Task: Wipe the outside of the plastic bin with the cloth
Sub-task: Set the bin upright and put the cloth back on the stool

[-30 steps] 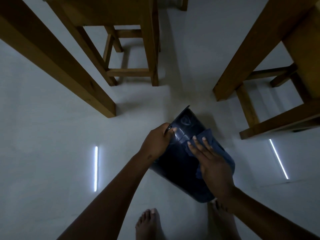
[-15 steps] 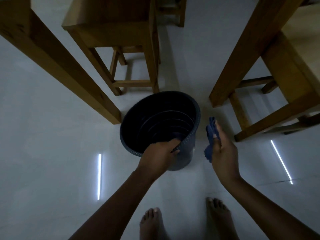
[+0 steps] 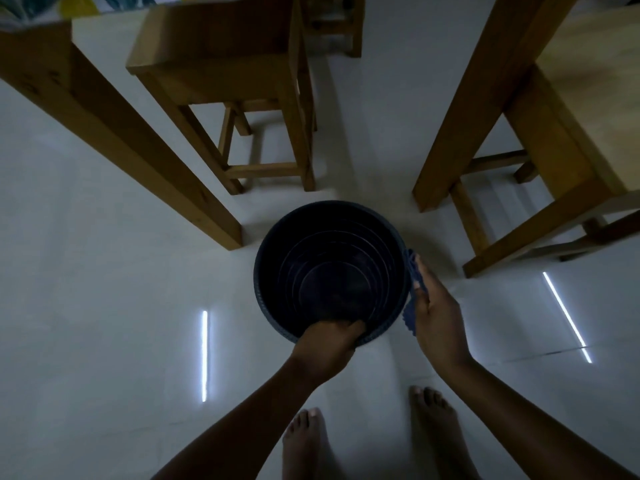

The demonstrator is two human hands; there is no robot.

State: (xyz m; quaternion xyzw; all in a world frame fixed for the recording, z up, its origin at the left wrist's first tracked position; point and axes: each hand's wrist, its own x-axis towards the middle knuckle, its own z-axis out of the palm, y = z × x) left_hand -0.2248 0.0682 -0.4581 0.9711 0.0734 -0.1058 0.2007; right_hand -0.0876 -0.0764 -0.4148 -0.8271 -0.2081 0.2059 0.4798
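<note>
1. At the far left a thick wooden table leg (image 3: 114, 133) slants down to the pale tiled floor (image 3: 104, 306), its foot close to the left of the bin; the tabletop above it is cut off by the frame edge, with a scrap of patterned fabric just showing in the top corner.
2. A bright strip of reflected light (image 3: 204, 355) lies on the floor left of the arms.
3. A wooden stool (image 3: 235, 77) stands behind the bin, apart from it, its legs and rungs in plain view.
4. The dark plastic bin (image 3: 329, 216) stands upright on the floor in the middle, mouth facing the camera, stepped rings visible down its inside. Its outer wall is almost wholly hidden from this steep angle.
5. The left hand (image 3: 325, 348) grips the near rim, fingers curled over the edge into the bin, thumb side outside.
6. Two bare feet (image 3: 308, 445) stand at the bottom edge, partly cut off.
7. The right hand (image 3: 436, 310) presses a blue cloth (image 3: 410, 306) against the bin's right outer side, fingers stretched flat along it. Most of the cloth is tucked between palm and bin; only crumpled edges show.
8. At right, a second wooden table (image 3: 540, 143) or bench with crossbars stands near the bin, its top running out of frame. Dim light blurs finer detail.
</note>
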